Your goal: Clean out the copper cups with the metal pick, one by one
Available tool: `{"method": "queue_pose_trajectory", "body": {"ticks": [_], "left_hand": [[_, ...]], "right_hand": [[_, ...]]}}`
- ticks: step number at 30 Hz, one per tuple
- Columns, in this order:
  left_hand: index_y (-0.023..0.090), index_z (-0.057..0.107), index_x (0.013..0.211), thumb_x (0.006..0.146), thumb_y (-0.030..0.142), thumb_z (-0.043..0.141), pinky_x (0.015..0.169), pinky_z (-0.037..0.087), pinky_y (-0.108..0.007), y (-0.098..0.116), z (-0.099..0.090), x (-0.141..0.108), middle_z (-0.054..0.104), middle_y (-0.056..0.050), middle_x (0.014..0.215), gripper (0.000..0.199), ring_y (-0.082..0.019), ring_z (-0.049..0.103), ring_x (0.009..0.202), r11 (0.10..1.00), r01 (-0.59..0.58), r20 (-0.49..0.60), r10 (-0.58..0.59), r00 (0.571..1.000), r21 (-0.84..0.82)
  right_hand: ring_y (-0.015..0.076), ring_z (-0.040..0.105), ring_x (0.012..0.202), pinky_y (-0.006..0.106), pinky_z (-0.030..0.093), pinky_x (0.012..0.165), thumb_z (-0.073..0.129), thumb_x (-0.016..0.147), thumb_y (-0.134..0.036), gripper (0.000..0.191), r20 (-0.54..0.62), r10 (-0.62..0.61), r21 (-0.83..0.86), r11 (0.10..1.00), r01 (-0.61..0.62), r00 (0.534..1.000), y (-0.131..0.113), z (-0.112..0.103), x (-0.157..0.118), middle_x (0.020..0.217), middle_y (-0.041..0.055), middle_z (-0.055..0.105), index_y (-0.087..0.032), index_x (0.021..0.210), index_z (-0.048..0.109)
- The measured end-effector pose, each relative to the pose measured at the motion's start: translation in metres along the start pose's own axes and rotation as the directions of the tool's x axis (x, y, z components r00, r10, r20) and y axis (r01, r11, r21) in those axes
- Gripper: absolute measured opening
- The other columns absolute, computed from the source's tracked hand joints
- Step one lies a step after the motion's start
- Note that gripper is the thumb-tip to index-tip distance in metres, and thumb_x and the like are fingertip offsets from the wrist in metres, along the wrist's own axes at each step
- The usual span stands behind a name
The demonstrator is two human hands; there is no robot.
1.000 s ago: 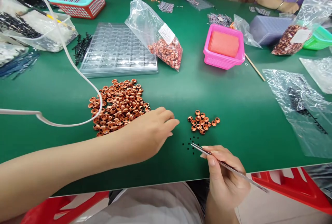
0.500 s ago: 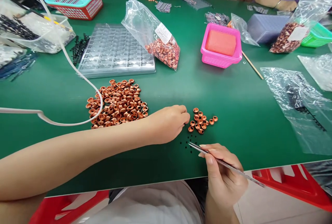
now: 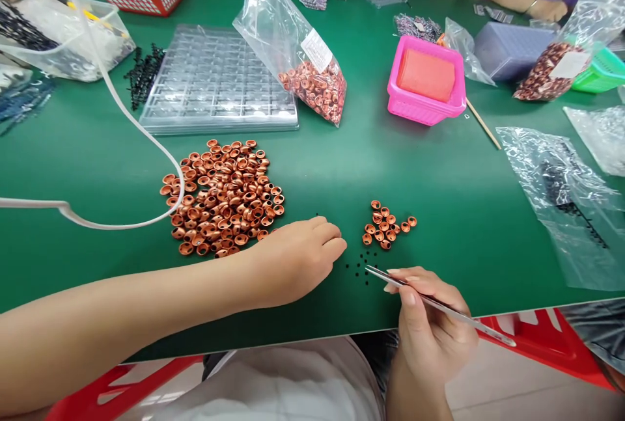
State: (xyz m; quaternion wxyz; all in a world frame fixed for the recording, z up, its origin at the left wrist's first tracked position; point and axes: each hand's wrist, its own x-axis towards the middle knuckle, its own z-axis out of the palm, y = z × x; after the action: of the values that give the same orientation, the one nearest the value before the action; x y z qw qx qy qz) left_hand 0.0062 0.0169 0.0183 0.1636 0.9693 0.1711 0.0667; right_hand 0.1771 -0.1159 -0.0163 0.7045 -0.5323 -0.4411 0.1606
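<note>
Your right hand (image 3: 434, 333), at the lower right of the frame, pinches a pair of slim metal tweezers (image 3: 476, 325) between thumb and fingers. The tweezers are smooth and silvery, tapering to a fine point that slants toward the frame's centre, just beside a scatter of tiny matte black specks (image 3: 366, 283). Whether the tips meet or hold anything is too small to tell.

Your left hand (image 3: 307, 252) is near the centre, knuckles up and fingers bent close together. Its fingertips are turned down out of sight, so you cannot tell from here whether they pinch anything.

The copper-coloured beads lie left of centre in a broad heap (image 3: 227, 200), and right of centre in a small cluster (image 3: 381, 235) just above the specks. Each is a rounded little cup with a glossy, metallic skin; many show a hollow, open face, and dark holes show in some.

Under everything you have a smooth green tabletop (image 3: 317, 167) with a soft sheen. At the upper left, a clear, rigid plastic tray (image 3: 219, 82) is moulded in a grid, with a crinkled transparent bag (image 3: 312, 86) of similar pieces leaning over its corner. At the upper right, a glossy pink basket (image 3: 424, 112) holds a flat-topped orange-red block (image 3: 427, 75).
</note>
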Motion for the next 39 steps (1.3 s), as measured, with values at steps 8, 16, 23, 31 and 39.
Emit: {"method": "queue_pose_trajectory", "body": {"ticks": [8,16,23,31,39], "left_hand": [[0.013,0.066,0.096,0.090,0.006,0.040,0.076,0.051,-0.029,-0.010,-0.001,0.003,0.063,-0.010,0.098,0.027,-0.019,0.060,0.088,0.977,0.041,-0.041,-0.051,0.998,-0.210],[0.019,0.065,0.104,0.088,0.009,0.051,0.082,0.050,-0.025,-0.020,-0.013,0.000,0.061,-0.005,0.109,0.023,-0.016,0.062,0.093,0.920,0.106,0.098,-0.074,0.992,-0.378],[0.018,0.067,0.100,0.090,0.010,0.054,0.082,0.049,-0.025,-0.019,-0.008,0.003,0.061,-0.006,0.105,0.019,-0.016,0.061,0.092,0.930,0.085,0.077,-0.062,0.995,-0.358],[0.019,0.066,0.103,0.087,0.015,0.063,0.084,0.049,-0.027,-0.019,-0.009,0.004,0.060,-0.005,0.107,0.017,-0.017,0.061,0.095,0.925,0.116,0.109,-0.082,0.991,-0.361],[0.019,0.067,0.100,0.089,0.012,0.057,0.083,0.048,-0.025,-0.020,-0.005,0.004,0.059,-0.004,0.104,0.017,-0.016,0.060,0.091,0.918,0.099,0.095,-0.067,0.993,-0.385]], "right_hand": [[0.0202,0.068,0.072,0.034,0.054,0.053,0.062,0.079,-0.004,0.016,-0.047,-0.025,-0.011,1.000,0.025,0.999,0.000,0.004,0.002,0.076,0.0023,0.067,-0.016,0.089,0.066],[0.0208,0.069,0.071,0.034,0.053,0.052,0.063,0.078,-0.004,0.015,-0.053,-0.014,-0.022,1.000,0.013,0.999,-0.002,0.006,0.003,0.075,0.0024,0.067,-0.015,0.087,0.067],[0.0208,0.068,0.070,0.033,0.053,0.050,0.064,0.078,-0.005,0.014,-0.059,-0.017,-0.024,1.000,0.016,0.998,-0.001,0.007,0.003,0.072,0.0014,0.066,-0.016,0.086,0.066],[0.0213,0.069,0.071,0.034,0.053,0.051,0.064,0.077,-0.002,0.016,-0.032,-0.039,-0.010,0.999,0.039,0.999,0.000,0.006,0.004,0.073,0.0018,0.066,-0.014,0.087,0.067],[0.0210,0.069,0.072,0.034,0.053,0.054,0.063,0.078,-0.001,0.017,-0.016,-0.036,-0.009,0.999,0.035,0.999,-0.001,0.005,0.003,0.075,0.0026,0.066,-0.013,0.089,0.067]]}}
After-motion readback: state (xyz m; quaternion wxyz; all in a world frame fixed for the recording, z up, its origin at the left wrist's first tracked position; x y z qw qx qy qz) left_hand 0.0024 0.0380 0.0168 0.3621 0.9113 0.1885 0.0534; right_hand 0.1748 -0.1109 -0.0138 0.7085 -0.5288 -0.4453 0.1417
